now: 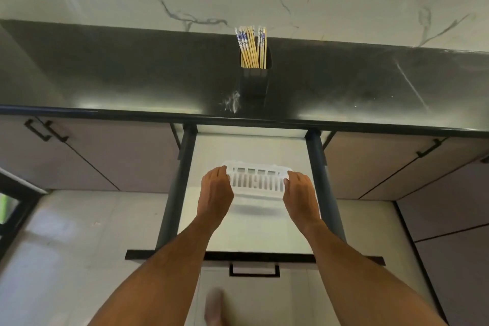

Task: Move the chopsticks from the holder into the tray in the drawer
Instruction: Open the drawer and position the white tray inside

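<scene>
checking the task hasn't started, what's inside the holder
The holder on the counter has a bundle of chopsticks standing in it, tops poking out. Their lower ends and the holder's bottom are hidden by its dark walls.

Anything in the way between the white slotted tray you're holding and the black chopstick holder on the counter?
In the head view, only bare drawer floor, the black counter edge and bare dark countertop lie between the white slotted plastic tray and the black holder.
</scene>
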Motion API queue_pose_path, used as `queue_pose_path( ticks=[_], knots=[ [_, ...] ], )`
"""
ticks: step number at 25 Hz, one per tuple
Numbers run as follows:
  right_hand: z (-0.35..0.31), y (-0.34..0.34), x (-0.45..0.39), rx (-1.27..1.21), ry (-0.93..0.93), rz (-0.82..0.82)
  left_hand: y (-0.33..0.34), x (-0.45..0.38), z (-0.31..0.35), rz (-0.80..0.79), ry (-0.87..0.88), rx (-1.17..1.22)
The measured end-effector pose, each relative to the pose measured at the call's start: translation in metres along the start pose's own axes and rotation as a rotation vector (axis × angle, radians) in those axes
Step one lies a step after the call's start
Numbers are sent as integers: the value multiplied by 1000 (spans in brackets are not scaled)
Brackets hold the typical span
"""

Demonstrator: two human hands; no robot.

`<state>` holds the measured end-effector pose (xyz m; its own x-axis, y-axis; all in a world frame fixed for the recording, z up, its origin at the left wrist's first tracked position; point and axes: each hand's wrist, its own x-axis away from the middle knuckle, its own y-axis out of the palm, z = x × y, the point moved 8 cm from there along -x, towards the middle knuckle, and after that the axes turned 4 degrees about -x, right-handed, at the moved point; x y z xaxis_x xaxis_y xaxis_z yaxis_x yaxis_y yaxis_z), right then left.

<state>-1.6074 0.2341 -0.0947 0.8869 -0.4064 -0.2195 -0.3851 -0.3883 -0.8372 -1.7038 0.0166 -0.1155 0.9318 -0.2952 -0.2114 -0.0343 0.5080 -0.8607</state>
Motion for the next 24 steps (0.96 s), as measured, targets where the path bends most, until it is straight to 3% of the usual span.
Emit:
queue_pose_path(
  ticks=[5, 8, 14, 24],
  knots=[
    [57, 48, -33, -215, 435, -125, 59, -41, -56, -133, -454, 337],
    [88, 72, -35, -222, 595, -203, 95, -41, -74, -229, -593, 435],
    [107, 106, -39, -280, 625, -261, 116, -21, -74, -257, -732, 697],
    [111, 110, -38, -248, 618, -273, 114, -13, -77, -266, -705, 611]
  ],
)
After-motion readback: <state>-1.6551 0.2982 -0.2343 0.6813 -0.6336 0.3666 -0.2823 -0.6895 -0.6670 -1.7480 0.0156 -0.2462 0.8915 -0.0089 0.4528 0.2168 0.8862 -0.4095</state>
